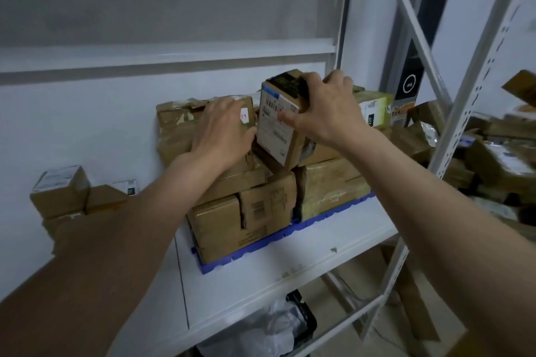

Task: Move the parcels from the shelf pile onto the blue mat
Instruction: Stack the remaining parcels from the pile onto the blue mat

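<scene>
Broadly, a white metal shelving unit [290, 264] fills the view, its perforated upright [464, 113] rising on the right and a white wall behind it. On the shelf board lies the blue mat [261, 246], its ridged edge showing along the front and right under a stack of brown cardboard parcels. The biggest of these sit at the bottom: a wide box at the front left [220, 226], a creased box [269, 200] beside it, and a taped box on the right [330, 185]. Farther right, past the upright, a loose pile of parcels [493, 159] crowds the neighbouring shelf. At the far left of the shelf, well apart from the mat, stand two small boxes [61, 191], one with a white label on top. Below the shelf a dark bin with a pale plastic bag [275, 324] is partly visible.

On top of the stack on the mat, the person's right hand [327, 107] grips a small labelled parcel [278, 127], fingers curled over its top and thumb pressed on its white label; the parcel stands tilted. The left hand [223, 127] lies with fingers spread and fairly straight over a torn, taped parcel [177, 127] just beside it, touching it without clasping.
</scene>
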